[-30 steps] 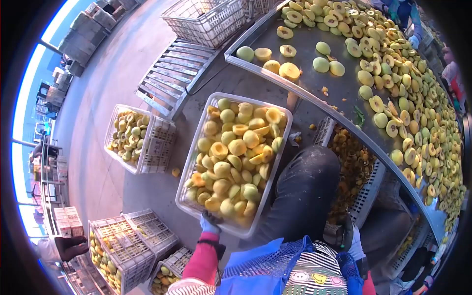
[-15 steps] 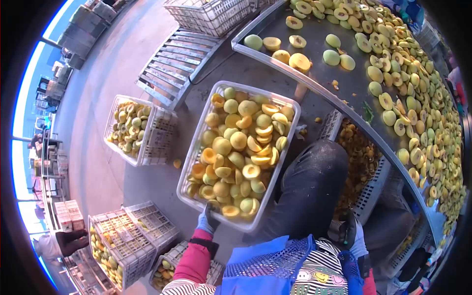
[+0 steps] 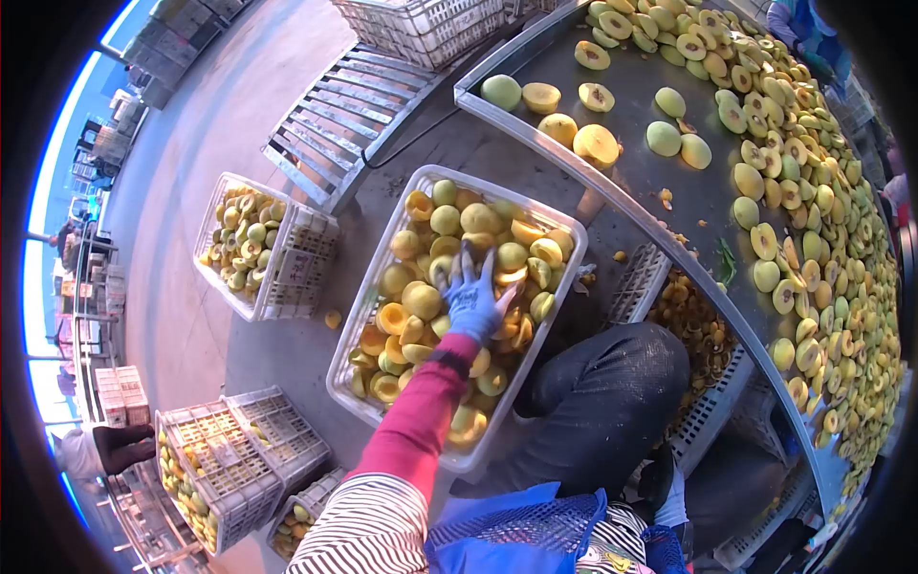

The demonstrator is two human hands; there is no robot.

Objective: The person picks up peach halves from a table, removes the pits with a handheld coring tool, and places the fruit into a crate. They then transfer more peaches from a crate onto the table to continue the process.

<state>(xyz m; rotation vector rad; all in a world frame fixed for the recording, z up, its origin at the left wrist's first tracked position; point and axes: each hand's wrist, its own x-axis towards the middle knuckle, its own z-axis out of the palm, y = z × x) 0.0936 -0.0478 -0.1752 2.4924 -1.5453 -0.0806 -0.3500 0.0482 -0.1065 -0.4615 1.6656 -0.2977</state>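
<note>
My left hand, in a blue glove with dark fingertips, lies spread over the fruit in a pale plastic crate. Its fingers are apart and touch the top layer. Yellow-green halved stone fruit, much like peaches, fills this crate, some with hollow orange centres facing up. My right hand, gloved too, is low beside my right leg. Its fingers are mostly hidden in shadow, and whether they hold anything does not show.
A metal table on the right carries many fruit halves. Below it stands a crate of darker fruit pieces. Other fruit crates stand on the left, near a slatted metal rack. Another person is at far left.
My left hand has left the crate's near rim and reached forward onto the fruit in its middle, fingers spreading. The view has shifted slightly.
</note>
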